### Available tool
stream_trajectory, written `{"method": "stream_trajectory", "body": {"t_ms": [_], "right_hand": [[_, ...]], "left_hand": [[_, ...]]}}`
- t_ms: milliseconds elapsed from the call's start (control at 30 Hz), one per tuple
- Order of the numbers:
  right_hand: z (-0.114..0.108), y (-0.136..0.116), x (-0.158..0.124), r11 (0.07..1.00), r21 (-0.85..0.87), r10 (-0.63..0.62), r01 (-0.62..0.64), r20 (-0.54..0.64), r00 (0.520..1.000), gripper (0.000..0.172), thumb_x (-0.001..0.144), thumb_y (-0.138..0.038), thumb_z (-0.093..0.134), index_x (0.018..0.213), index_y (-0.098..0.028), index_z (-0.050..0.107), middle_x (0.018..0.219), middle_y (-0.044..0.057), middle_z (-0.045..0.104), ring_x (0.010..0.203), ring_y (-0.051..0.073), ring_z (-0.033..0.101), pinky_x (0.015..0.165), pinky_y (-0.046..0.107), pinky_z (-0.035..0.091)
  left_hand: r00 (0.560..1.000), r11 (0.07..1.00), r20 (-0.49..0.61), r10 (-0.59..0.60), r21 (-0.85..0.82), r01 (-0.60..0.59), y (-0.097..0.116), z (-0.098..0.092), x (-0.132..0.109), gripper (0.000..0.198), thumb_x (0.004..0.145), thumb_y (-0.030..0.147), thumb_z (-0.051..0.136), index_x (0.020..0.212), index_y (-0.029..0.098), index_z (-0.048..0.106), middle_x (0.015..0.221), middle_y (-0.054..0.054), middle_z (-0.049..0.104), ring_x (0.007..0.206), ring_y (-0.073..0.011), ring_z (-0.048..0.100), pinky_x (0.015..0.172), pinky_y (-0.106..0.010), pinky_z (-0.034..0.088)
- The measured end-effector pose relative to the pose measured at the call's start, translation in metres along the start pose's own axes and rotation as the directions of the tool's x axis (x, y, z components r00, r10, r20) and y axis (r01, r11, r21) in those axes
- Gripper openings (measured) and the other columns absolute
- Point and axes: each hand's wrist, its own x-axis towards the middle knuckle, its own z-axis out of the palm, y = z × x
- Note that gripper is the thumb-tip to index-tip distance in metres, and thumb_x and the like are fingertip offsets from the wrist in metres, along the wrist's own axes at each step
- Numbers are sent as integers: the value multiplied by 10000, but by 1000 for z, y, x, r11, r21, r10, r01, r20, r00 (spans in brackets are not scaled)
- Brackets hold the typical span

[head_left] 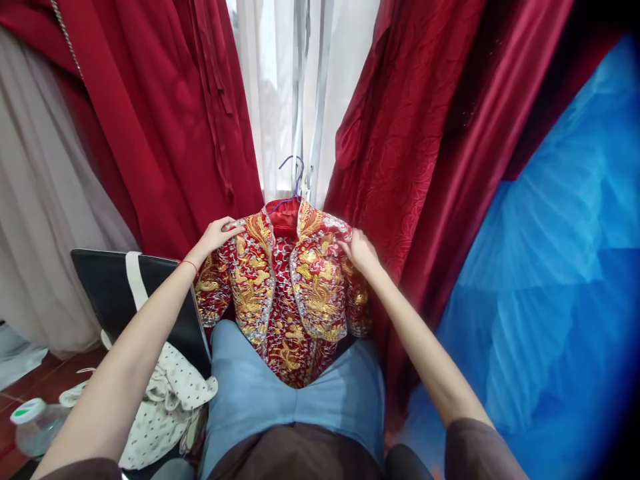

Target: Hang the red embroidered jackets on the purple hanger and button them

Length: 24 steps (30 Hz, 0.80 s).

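A red embroidered jacket (319, 297) with gold and silver patterns hangs upright in front of my knees, on a purple wire hanger (301, 179). Its front is open over an inner red panel (287, 320) in matching embroidery. My left hand (219, 236) grips the jacket's shoulder on the left side, some fingers lying over the cloth. At the opposite shoulder, my right hand (361, 252) pinches the fabric between thumb and fingers. The lower end of the garment sits between my legs, partly hidden by my blue trousers (250, 380).
Red drapes or garments (165, 127) hang on both sides, with a white curtain (265, 80) behind. A blue ruffled gown (540, 300) fills the right. At left are a black board with a white strap (107, 283), a dotted cloth bag (160, 413) and a plastic bottle (40, 427).
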Motion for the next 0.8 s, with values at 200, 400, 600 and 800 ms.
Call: {"method": "stream_trajectory", "body": {"t_ms": [200,400,600,800], "right_hand": [[7,8,6,984,164,83,-68,-90,992,362,1029,-284,233,1156,-128,535,1044,177,665,876,251,625,727,328,441],[-2,-2,-10,993,54,110,-109,-20,994,352,989,-336,344,1163,-105,542,1121,221,623,929,291,598,749,371,446],[-23,-24,19,979,-83,-193,187,-62,979,601,950,-464,487,1389,-61,415,1305,253,540,1204,360,478,965,453,385],[-4,-38,44,972,-50,-230,229,-20,973,555,967,-586,436,1184,-93,571,1051,189,650,952,281,569,814,337,392]], "left_hand": [[969,960,-215,119,272,-58,41,-3,3,404,882,586,511,849,217,671,882,-56,713,801,-196,602,752,-279,417],[969,942,-245,20,330,64,54,17,1,403,892,590,524,1064,248,647,1074,-77,725,953,-251,646,770,-295,427],[999,943,15,47,328,-49,42,17,-3,543,810,693,581,1105,240,617,1149,-96,709,1002,-281,655,802,-310,444],[990,867,32,138,480,-136,61,29,5,459,909,624,509,1082,207,593,1053,-127,720,968,-286,671,775,-306,421]]}}
